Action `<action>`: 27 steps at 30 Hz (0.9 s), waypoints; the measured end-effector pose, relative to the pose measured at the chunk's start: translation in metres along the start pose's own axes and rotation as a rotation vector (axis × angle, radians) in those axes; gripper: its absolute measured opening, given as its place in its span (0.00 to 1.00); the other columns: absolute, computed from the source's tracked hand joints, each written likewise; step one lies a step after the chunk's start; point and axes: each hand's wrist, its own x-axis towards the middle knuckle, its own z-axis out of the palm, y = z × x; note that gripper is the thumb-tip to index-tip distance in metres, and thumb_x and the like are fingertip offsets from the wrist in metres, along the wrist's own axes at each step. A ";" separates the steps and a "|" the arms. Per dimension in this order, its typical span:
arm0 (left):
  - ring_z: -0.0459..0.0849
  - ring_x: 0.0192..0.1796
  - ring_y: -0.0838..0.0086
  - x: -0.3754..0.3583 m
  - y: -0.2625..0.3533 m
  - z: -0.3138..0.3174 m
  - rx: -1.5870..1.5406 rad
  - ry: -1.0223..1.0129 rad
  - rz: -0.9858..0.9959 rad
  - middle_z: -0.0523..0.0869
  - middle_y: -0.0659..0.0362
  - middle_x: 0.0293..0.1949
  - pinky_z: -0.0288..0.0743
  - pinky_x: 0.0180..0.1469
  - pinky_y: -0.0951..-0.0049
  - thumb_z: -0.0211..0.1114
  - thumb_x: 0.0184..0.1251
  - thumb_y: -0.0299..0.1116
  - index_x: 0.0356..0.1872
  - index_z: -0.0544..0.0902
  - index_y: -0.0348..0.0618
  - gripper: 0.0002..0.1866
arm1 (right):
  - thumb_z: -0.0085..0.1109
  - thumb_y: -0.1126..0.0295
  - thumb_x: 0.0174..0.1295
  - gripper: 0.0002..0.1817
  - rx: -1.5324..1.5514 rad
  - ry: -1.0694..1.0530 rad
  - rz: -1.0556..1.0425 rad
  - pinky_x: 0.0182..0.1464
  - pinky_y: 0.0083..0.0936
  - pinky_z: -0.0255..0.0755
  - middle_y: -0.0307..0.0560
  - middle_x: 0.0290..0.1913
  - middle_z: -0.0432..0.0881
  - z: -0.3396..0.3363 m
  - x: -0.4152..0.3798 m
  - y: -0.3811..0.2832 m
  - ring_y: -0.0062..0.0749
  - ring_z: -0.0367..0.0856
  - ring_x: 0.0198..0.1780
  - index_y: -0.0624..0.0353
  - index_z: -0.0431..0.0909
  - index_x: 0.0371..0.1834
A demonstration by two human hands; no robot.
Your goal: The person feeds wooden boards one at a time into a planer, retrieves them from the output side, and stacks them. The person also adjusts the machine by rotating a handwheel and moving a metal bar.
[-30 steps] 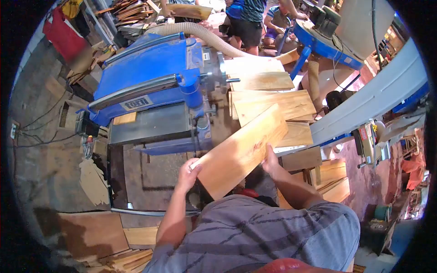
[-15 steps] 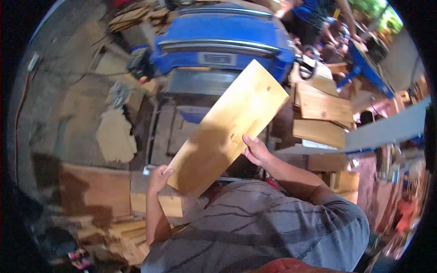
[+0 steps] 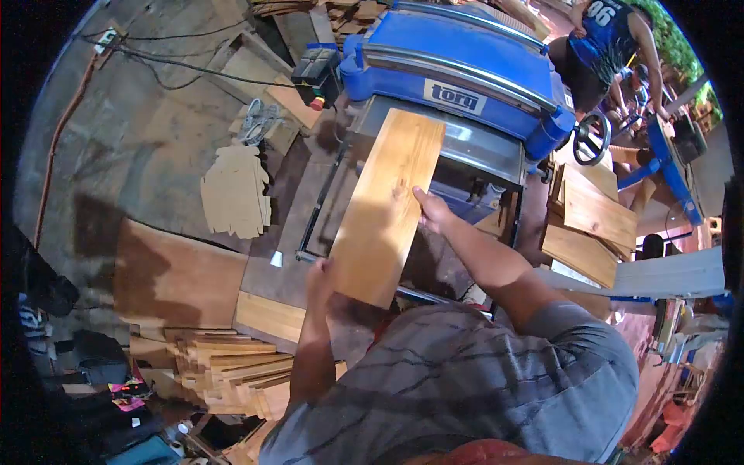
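A long wooden board is held in both of my hands, with its far end over the metal bed of a blue planer machine. My left hand grips the board's near left edge, its fingers partly hidden and blurred. On the right edge, about halfway along, my right hand holds on with the thumb on top and the fingers beneath. A shadow covers the near part of the board.
Stacked boards lie right of the machine, beside a black handwheel. Cut wood is piled at lower left, near a brown panel. A person bends at upper right. Cables cross the floor at upper left.
The board has turned to point more straight ahead, its far end now further left against the machine. The view has shifted, showing more of the floor at left and the woodpile.
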 end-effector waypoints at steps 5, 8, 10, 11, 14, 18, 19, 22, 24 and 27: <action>0.82 0.42 0.43 0.056 -0.009 0.023 0.093 0.034 0.004 0.83 0.38 0.37 0.73 0.43 0.52 0.53 0.70 0.52 0.34 0.81 0.35 0.25 | 0.46 0.47 0.73 0.23 -0.234 0.047 0.077 0.45 0.31 0.82 0.48 0.43 0.83 -0.026 -0.049 -0.019 0.32 0.84 0.41 0.57 0.72 0.53; 0.81 0.44 0.41 0.074 0.010 0.021 0.044 -0.071 -0.085 0.83 0.37 0.37 0.72 0.45 0.50 0.51 0.70 0.54 0.35 0.80 0.35 0.27 | 0.46 0.47 0.73 0.24 -0.405 0.123 0.044 0.43 0.27 0.80 0.45 0.38 0.82 -0.046 -0.092 -0.013 0.30 0.82 0.39 0.58 0.72 0.52; 0.80 0.45 0.40 0.088 0.004 0.035 -0.018 -0.136 -0.132 0.83 0.37 0.38 0.72 0.46 0.49 0.50 0.70 0.55 0.36 0.80 0.35 0.28 | 0.50 0.48 0.72 0.23 -0.503 0.079 -0.031 0.42 0.28 0.79 0.46 0.38 0.82 -0.082 -0.114 -0.004 0.30 0.82 0.40 0.60 0.74 0.49; 0.81 0.45 0.41 0.104 -0.019 0.059 -0.060 -0.086 -0.105 0.83 0.38 0.38 0.72 0.46 0.49 0.50 0.70 0.56 0.37 0.80 0.35 0.28 | 0.52 0.49 0.71 0.23 -0.570 0.006 -0.086 0.41 0.29 0.78 0.46 0.38 0.82 -0.108 -0.121 0.003 0.30 0.82 0.40 0.61 0.75 0.48; 0.82 0.46 0.43 0.119 -0.008 0.072 -0.054 0.021 -0.015 0.84 0.39 0.38 0.72 0.46 0.49 0.50 0.71 0.56 0.37 0.81 0.35 0.29 | 0.58 0.53 0.68 0.20 -1.023 0.282 -0.398 0.41 0.32 0.76 0.50 0.39 0.84 -0.138 -0.167 0.014 0.37 0.84 0.40 0.62 0.77 0.45; 0.83 0.43 0.45 0.165 -0.044 0.111 -0.084 0.137 0.045 0.84 0.39 0.36 0.72 0.44 0.51 0.51 0.71 0.54 0.36 0.81 0.34 0.28 | 0.61 0.56 0.64 0.19 -1.389 0.334 -0.345 0.44 0.36 0.75 0.57 0.40 0.84 -0.126 -0.215 0.003 0.49 0.83 0.42 0.63 0.77 0.45; 0.83 0.43 0.45 0.167 -0.029 0.100 -0.086 0.135 0.046 0.84 0.39 0.36 0.72 0.44 0.51 0.51 0.71 0.54 0.36 0.81 0.34 0.28 | 0.61 0.56 0.64 0.19 -1.450 0.285 -0.418 0.45 0.38 0.75 0.58 0.39 0.83 -0.125 -0.220 0.005 0.52 0.82 0.43 0.63 0.77 0.45; 0.82 0.37 0.48 0.159 0.025 0.052 -0.072 -0.031 0.040 0.82 0.39 0.32 0.71 0.41 0.56 0.52 0.73 0.51 0.33 0.79 0.32 0.26 | 0.60 0.55 0.63 0.18 -1.667 0.259 -0.506 0.42 0.43 0.73 0.53 0.35 0.83 -0.128 -0.217 0.020 0.50 0.82 0.39 0.60 0.78 0.44; 0.82 0.33 0.51 0.160 0.031 0.054 -0.050 0.044 0.124 0.82 0.40 0.28 0.72 0.39 0.57 0.52 0.74 0.49 0.30 0.78 0.31 0.26 | 0.60 0.55 0.63 0.17 -1.800 0.250 -0.540 0.41 0.43 0.72 0.51 0.34 0.83 -0.128 -0.214 0.019 0.50 0.82 0.38 0.59 0.78 0.42; 0.82 0.34 0.50 0.188 0.005 0.069 0.017 0.081 0.214 0.81 0.40 0.28 0.72 0.39 0.57 0.51 0.74 0.49 0.29 0.77 0.31 0.26 | 0.60 0.56 0.61 0.15 -1.800 0.286 -0.605 0.41 0.43 0.71 0.50 0.31 0.82 -0.129 -0.209 0.024 0.49 0.81 0.36 0.57 0.78 0.37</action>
